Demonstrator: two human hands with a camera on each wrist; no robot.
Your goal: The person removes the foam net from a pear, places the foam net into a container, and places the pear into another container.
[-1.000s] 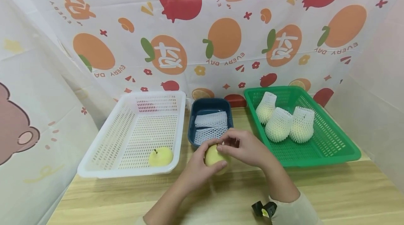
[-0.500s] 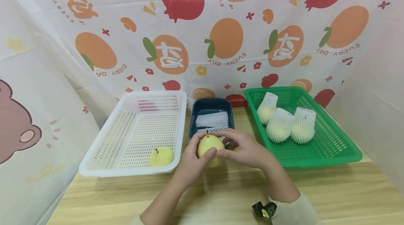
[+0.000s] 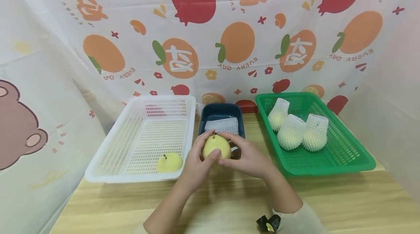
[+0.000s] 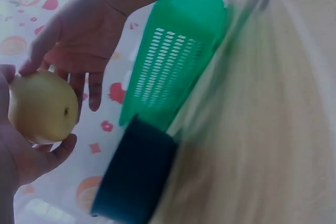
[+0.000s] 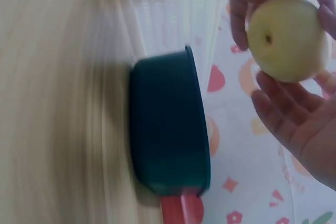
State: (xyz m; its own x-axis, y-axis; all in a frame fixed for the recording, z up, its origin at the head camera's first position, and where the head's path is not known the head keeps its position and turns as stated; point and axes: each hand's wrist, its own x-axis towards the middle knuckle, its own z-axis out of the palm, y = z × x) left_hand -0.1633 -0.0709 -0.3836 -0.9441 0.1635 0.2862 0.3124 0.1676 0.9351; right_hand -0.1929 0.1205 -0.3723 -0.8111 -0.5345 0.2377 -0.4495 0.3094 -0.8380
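A yellow pear, its stem upward, is held between both hands above the table. My left hand grips its left side, the thumb across the front. My right hand holds the other side between thumb and fingers. In the left wrist view the pear shows its dark base dimple, as does the pear in the right wrist view. Just behind the hands stands a dark blue bin with white foam net sleeves in it, partly hidden by the fingers.
A white basket on the left holds another bare pear. On the right, a green basket contains three net-sleeved pears. Printed cloth hangs behind the wooden table.
The right hand has shifted from the pear's stem to its side. Both hands have raised the pear slightly and moved it a little left, with its stem now upright.
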